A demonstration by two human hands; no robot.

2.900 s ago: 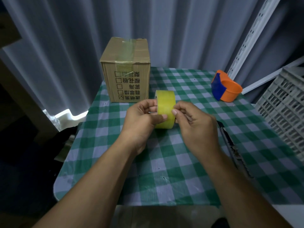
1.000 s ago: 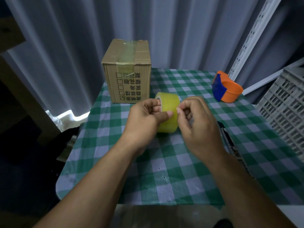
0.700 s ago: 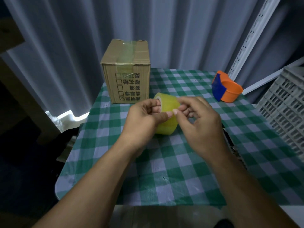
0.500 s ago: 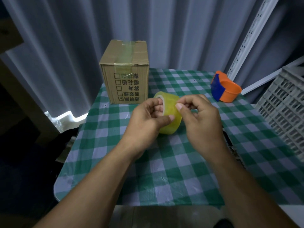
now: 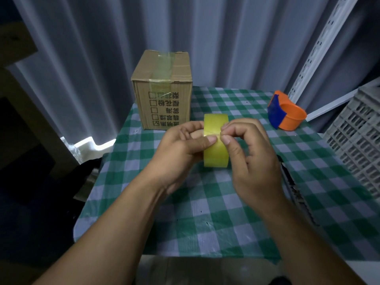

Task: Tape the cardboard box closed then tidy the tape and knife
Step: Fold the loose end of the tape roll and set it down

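1. A pale curtain (image 5: 82, 58) hangs across the back, falling behind the far edge of the tabletop (image 5: 205, 223), which wears a green and white checked cloth.
2. The cardboard box (image 5: 162, 89) stands upright at the far left corner of the tabletop, flaps down, with a strip of clear tape running over its top and a short way down the near face, above printed characters and tick boxes.
3. The left hand (image 5: 181, 147) is curled around the roll of tape (image 5: 216, 153): the thumb lies across the outer yellow band and the fingers reach in from the left side of the roll.
4. The roll of tape stands on edge in the middle of the tabletop, between both hands, nearer than the box and apart from it; whether its lower edge touches the cloth cannot be told.
5. The right hand (image 5: 253, 159) has its thumb and forefinger pinched together at the upper part of the band, just beside the left thumb; the other fingers are bent loosely. Whether a free end of tape sits in the pinch cannot be told.
6. A dark, slim knife (image 5: 296, 194) lies on the cloth, partly hidden by the right wrist.
7. An orange and blue tape dispenser (image 5: 287, 114) sits at the far right of the tabletop.
8. A grey plastic crate (image 5: 357, 140) stands at the right edge.
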